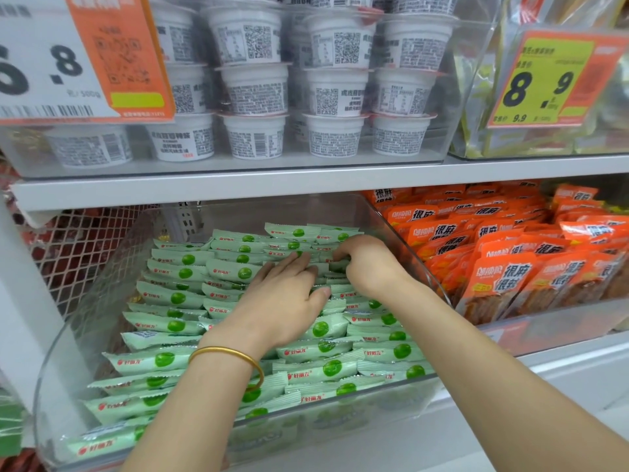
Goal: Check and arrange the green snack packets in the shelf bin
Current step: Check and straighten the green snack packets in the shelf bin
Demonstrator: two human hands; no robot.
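1. The right hand (367,264) curls its fingers round green packets (170,298) at the back of the clear bin (109,267).
2. The left hand (282,301) lies flat with straight fingers, pressing packets in the bin's middle.
3. Orange packets (510,260) sit right of the bin; white cups (255,86) stand above it.
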